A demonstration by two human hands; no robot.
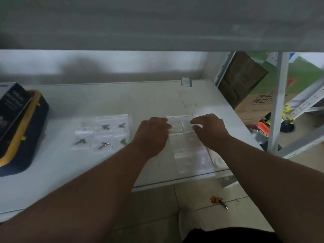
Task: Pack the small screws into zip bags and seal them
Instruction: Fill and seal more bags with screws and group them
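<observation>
Five filled bags lie mid-desk, looking sealed. Empty bags near right edge unfilled. Left hand, right hand loosely curled over them; grip unclear.

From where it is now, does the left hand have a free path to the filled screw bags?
Probably yes. The left hand sits just right of the filled screw bags, with only bare table between them. The right hand is over the empty bags, out of the way.

White flat surface has clear zip bags with screws left of center, empty clear bags on the right, and a dark blue case with yellow trim at far left.
</observation>
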